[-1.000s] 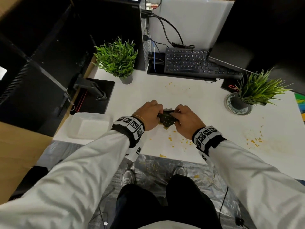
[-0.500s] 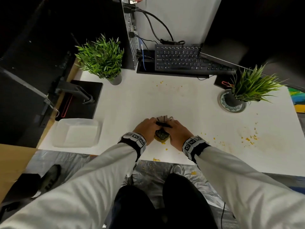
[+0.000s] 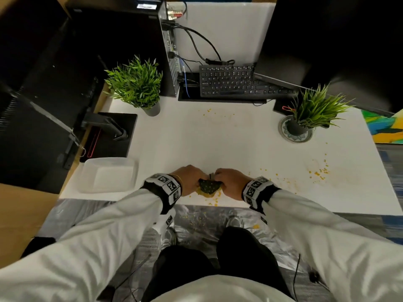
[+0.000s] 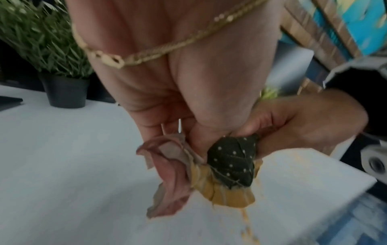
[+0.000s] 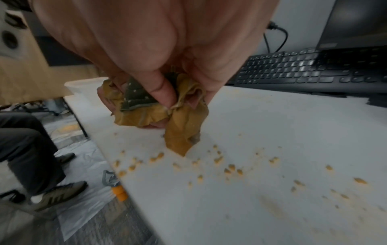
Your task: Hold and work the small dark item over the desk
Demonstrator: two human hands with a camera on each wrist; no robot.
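Note:
Both my hands grip one bunched cloth just above the white table's front edge. The cloth is dark green with white dots on one face and stained yellow-orange on the other. My left hand curls round its left side, my right hand pinches its right side with thumb and fingers. A pinkish flap of the cloth hangs below the left hand. Yellow crumbs lie on the table under and to the right of the cloth.
A white plastic container sits at the table's left front corner. Two potted plants stand at the back left and right, a black keyboard between them. More crumbs spread at the right. Foil-like sheeting covers the floor.
Both hands stay together on the cloth near the table's front edge. The dotted side now bulges toward me between the hands. The head view has shifted.

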